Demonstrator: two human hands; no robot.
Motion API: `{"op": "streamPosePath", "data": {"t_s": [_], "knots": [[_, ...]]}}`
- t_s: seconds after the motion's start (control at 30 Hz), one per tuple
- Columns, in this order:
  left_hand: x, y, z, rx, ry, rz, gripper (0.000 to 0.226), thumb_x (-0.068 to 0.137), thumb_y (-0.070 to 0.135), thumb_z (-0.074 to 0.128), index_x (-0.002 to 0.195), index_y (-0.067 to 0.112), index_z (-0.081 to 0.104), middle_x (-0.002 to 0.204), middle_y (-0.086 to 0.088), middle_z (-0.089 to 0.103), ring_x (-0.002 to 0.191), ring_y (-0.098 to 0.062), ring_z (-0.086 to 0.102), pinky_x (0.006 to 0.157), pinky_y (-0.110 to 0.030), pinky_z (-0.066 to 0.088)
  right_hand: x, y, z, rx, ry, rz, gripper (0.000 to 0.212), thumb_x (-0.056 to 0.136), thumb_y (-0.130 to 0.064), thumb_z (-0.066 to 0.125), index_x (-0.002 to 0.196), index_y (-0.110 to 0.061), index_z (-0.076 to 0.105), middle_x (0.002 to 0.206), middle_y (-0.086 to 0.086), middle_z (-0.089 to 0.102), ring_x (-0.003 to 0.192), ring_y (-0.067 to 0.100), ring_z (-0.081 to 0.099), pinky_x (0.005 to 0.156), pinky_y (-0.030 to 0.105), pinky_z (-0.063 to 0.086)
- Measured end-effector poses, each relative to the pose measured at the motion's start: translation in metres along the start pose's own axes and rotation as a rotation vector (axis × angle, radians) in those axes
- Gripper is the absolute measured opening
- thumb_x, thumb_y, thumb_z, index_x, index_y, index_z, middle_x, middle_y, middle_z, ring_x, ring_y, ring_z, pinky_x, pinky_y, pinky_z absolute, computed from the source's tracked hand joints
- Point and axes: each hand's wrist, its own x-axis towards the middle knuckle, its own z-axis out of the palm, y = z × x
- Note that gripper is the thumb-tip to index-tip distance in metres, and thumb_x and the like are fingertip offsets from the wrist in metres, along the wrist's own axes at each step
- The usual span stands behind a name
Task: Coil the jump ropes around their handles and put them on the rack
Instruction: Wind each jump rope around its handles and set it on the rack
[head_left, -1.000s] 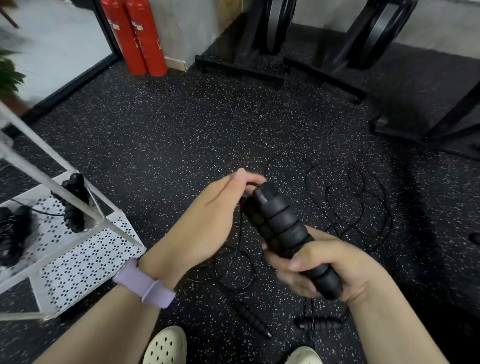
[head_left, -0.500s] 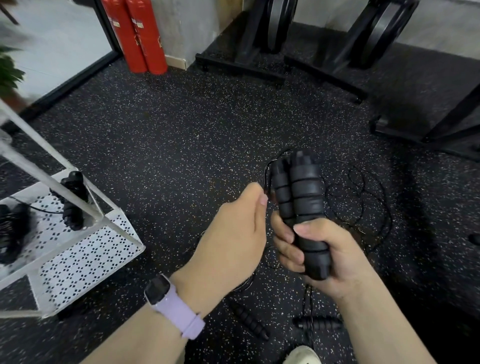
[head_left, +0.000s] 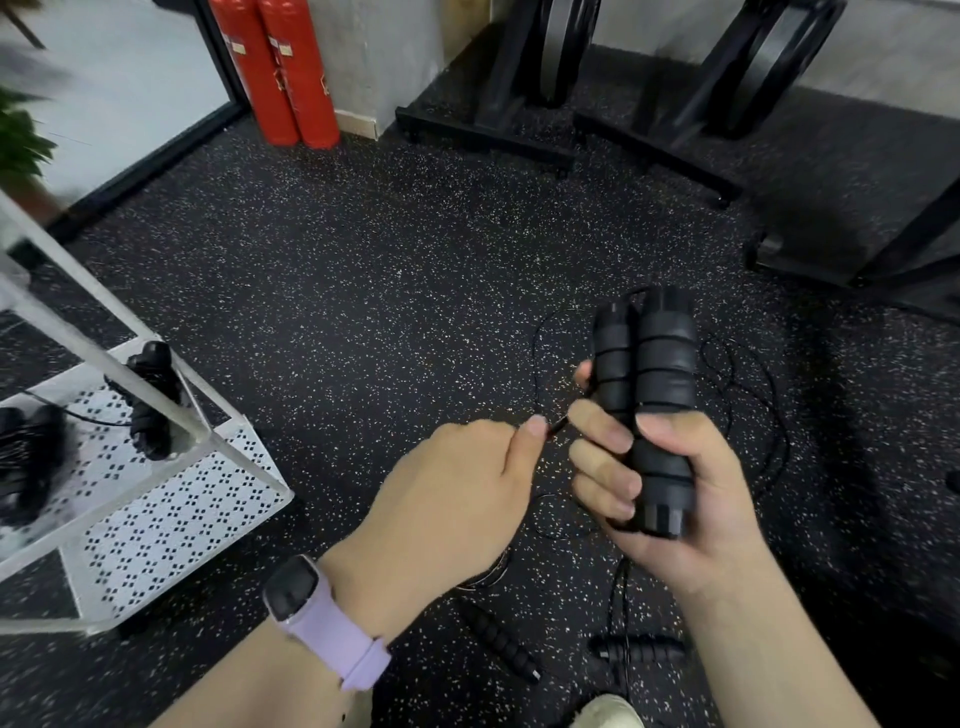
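Left hand (head_left: 457, 493) lowered since, speckled rubber floor (head_left: 363, 291), white rack (head_left: 171, 499)

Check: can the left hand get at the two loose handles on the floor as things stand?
Probably not right away. The left hand is pinching the rope beside the handle pair held by the right hand. The floor handles lie uncovered below it, so only that grip blocks it.

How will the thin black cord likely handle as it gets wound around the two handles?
The cord probably handles floppy and light: it lies in loose loops on the floor. It looks thin, so the left hand pinches it. Slack may tangle. The ribbed handles should hold the turns.
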Motion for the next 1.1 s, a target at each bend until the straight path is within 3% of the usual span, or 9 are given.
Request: {"op": "streamPosePath", "data": {"t_s": [0.07,0.17,0.3,0.47,0.6,0.73,0.83,0.97,1.1], "knots": [[-0.002,-0.009,-0.005,0.15,0.012,-0.017,0.057,0.108,0.054,0.021,0.071,0.022,0.052,0.061,0.004,0.058,0.053,-0.011,0.056,0.055,-0.03,0.046,-0.001,-0.012,-0.003,-0.241,0.29,-0.055,0.074,0.061,-0.012,0.087,0.125,-0.01,0.048,0.074,0.0,0.051,0.051,0.009,0.048,0.044,0.023,0.044],[0.002,-0.018,-0.017,0.232,0.106,-0.001,0.051,0.107,0.053,0.028,0.072,0.024,0.052,0.055,0.007,0.055,0.046,-0.008,0.052,0.05,-0.026,0.046,-0.005,-0.023,-0.008,-0.715,0.671,0.022,0.062,0.063,-0.018,0.079,0.121,-0.014,0.058,0.08,0.001,0.058,0.062,0.015,0.054,0.056,0.03,0.048],[0.005,-0.016,-0.026,0.276,0.246,0.213,0.049,0.103,0.057,0.035,0.068,0.024,0.044,0.048,0.006,0.047,0.043,-0.011,0.046,0.047,-0.026,0.038,-0.003,-0.015,-0.004,-1.152,0.753,0.169,0.028,0.081,-0.012,0.076,0.102,-0.02,0.06,0.081,0.0,0.06,0.071,0.019,0.055,0.067,0.034,0.045],[0.005,-0.019,-0.026,0.413,0.257,0.491,0.038,0.101,0.056,0.036,0.073,0.031,0.039,0.055,0.013,0.035,0.049,-0.008,0.041,0.045,-0.03,0.042,0.0,0.0,0.0,-1.54,0.572,0.561,0.038,0.077,-0.022,0.082,0.103,-0.031,0.055,0.092,-0.003,0.067,0.078,0.017,0.065,0.068,0.031,0.052],[0.006,-0.023,-0.026,0.428,0.014,0.421,0.041,0.097,0.064,0.033,0.076,0.032,0.047,0.067,0.013,0.051,0.062,-0.006,0.05,0.057,-0.026,0.037,-0.004,0.01,0.011,-1.843,0.244,0.826,0.049,0.074,-0.027,0.081,0.112,-0.035,0.052,0.1,-0.009,0.065,0.092,0.017,0.066,0.084,0.037,0.059],[0.007,-0.023,-0.039,0.13,-0.253,0.21,0.042,0.085,0.067,0.061,0.071,0.028,0.064,0.065,0.007,0.064,0.054,-0.008,0.053,0.057,-0.026,0.044,-0.01,0.011,0.03,-1.908,-0.04,0.746,0.054,0.073,-0.025,0.081,0.113,-0.043,0.049,0.089,-0.01,0.06,0.086,0.016,0.063,0.069,0.028,0.053],[0.013,-0.027,-0.05,-0.071,-0.449,0.12,0.042,0.071,0.062,0.077,0.065,0.021,0.069,0.055,0.006,0.061,0.05,-0.006,0.049,0.051,-0.023,0.039,-0.019,0.014,0.034,-1.833,-0.137,0.559,0.054,0.072,-0.023,0.084,0.113,-0.04,0.053,0.084,-0.008,0.06,0.077,0.011,0.059,0.066,0.025,0.048],[0.016,-0.029,-0.046,-0.385,-0.588,0.11,0.055,0.08,0.063,0.072,0.062,0.014,0.058,0.052,0.005,0.049,0.048,-0.012,0.041,0.05,-0.02,0.035,-0.023,0.02,0.035,-1.556,-0.12,0.366,0.055,0.073,-0.011,0.087,0.112,-0.037,0.058,0.08,-0.007,0.057,0.07,0.003,0.051,0.066,0.02,0.044],[0.013,-0.014,-0.042,-0.851,-0.555,0.019,0.05,0.097,0.042,0.056,0.055,0.015,0.053,0.052,0.003,0.049,0.047,-0.012,0.042,0.057,-0.018,0.037,-0.028,0.005,0.048,-1.355,-0.074,0.228,0.058,0.077,0.0,0.086,0.103,-0.044,0.059,0.09,-0.012,0.06,0.08,-0.002,0.055,0.075,0.02,0.051]]}}
